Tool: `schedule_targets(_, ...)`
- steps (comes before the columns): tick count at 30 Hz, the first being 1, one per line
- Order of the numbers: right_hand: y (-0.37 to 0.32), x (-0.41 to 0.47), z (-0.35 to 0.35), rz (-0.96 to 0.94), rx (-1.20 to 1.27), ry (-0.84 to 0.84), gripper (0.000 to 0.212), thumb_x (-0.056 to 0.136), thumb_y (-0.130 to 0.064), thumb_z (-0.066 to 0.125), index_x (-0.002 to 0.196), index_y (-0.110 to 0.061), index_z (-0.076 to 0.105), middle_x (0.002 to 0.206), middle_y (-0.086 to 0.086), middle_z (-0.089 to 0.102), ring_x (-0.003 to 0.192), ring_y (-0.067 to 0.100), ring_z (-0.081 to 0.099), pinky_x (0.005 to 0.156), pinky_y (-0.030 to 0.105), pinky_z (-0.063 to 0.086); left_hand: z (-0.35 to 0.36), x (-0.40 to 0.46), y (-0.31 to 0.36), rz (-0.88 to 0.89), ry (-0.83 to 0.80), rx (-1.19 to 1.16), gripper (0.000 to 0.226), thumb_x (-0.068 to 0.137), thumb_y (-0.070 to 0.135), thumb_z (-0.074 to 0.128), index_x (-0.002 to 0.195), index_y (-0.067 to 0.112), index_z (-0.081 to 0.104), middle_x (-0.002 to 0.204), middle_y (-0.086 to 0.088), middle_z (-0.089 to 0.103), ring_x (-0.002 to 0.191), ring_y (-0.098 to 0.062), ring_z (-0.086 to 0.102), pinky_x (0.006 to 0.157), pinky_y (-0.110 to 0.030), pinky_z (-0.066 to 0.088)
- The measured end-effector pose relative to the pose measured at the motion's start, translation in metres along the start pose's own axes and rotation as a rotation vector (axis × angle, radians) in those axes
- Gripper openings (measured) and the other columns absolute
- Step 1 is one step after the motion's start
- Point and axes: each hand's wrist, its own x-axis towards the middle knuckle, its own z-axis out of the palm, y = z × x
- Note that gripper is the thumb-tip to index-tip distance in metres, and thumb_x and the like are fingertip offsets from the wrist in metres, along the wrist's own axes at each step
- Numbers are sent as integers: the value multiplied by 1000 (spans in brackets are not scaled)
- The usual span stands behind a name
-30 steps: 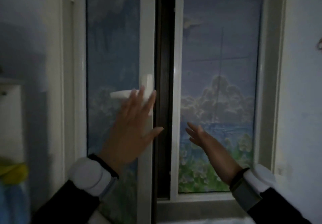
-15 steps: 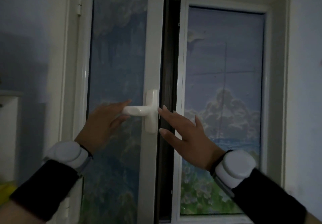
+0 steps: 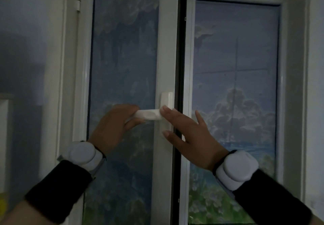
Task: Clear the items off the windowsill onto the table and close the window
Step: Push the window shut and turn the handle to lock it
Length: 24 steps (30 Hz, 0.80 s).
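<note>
The white-framed window sash (image 3: pixel 165 49) on the left stands almost against the frame, with a narrow dark gap (image 3: pixel 180 58) beside it. Its white handle (image 3: pixel 149 114) points horizontally to the left. My left hand (image 3: pixel 115 125) curls around the outer end of the handle. My right hand (image 3: pixel 189 133) lies flat with fingers spread on the sash stile next to the handle base. Both panes carry a printed sky-and-flowers film. The windowsill and the table are out of view.
The fixed right pane (image 3: pixel 236 102) fills the right half. A white wall (image 3: pixel 31 49) runs along the left, with a pale cabinet edge (image 3: pixel 5 119) and something yellow (image 3: pixel 2 205) at the lower left. A hinge (image 3: pixel 78 0) sits top left.
My left hand moved from the stile to the handle and closed around it. My right hand came over and pressed on the sash. The dark gap narrowed. The view tilted upward.
</note>
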Motion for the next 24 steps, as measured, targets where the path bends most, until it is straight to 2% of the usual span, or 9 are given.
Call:
schedule_targets(4, 23, 5, 6, 37, 35, 22, 56, 96, -54, 34, 147, -49, 11, 156, -31, 15, 142, -11, 12, 119, 42, -14, 24, 17, -7, 13, -1, 59, 33, 88, 45, 52, 99, 16, 63, 91, -1, 64, 83, -16, 56, 78, -36, 45)
schedule_targets(8, 51, 15, 16, 102, 38, 57, 56, 95, -54, 35, 147, -48, 14, 154, -31, 20, 141, -13, 14, 121, 43, -9, 57, 35, -16, 55, 24, 36, 54, 84, 63, 40, 103, 18, 63, 93, 1, 64, 84, -14, 54, 76, -26, 39)
schedule_targets(10, 65, 20, 21, 125, 28, 68, 55, 95, -54, 35, 146, -48, 15, 154, -30, 22, 141, -12, 16, 121, 44, -8, 73, 43, -21, 53, 23, -13, 65, 81, 70, 34, 106, 17, 63, 96, -1, 66, 87, -15, 56, 79, -29, 42)
schedule_targets(13, 83, 28, 26, 161, -10, 85, 54, 94, -55, 35, 146, -48, 18, 153, -27, 28, 141, -8, 21, 121, 45, -6, 94, 56, -27, 64, 11, -61, 56, 83, 66, 41, 104, 19, 62, 95, -1, 67, 86, -18, 59, 78, -35, 47)
schedule_targets(16, 101, 38, 31, 169, -57, 88, 55, 93, -57, 31, 146, -48, 20, 152, -25, 31, 141, -5, 24, 121, 46, -6, 116, 68, -33, 104, 51, -70, 47, 83, 62, 50, 100, 20, 63, 90, 2, 67, 81, -16, 58, 71, -29, 42)
schedule_targets(21, 132, 57, 44, 211, -85, 87, 50, 95, -52, 30, 145, -48, 24, 151, -25, 33, 140, -5, 27, 121, 47, -6, 155, 91, -48, 113, 50, -103, 60, 83, 70, 34, 99, 20, 62, 91, 2, 65, 80, -13, 55, 72, -32, 46)
schedule_targets(24, 150, 73, 53, 257, -49, 88, 47, 97, -49, 30, 143, -46, 30, 149, -24, 37, 138, -4, 31, 121, 46, -6, 178, 102, -59, 136, 62, -99, 64, 84, 66, 33, 106, 14, 63, 97, -7, 68, 84, -21, 59, 76, -30, 43)
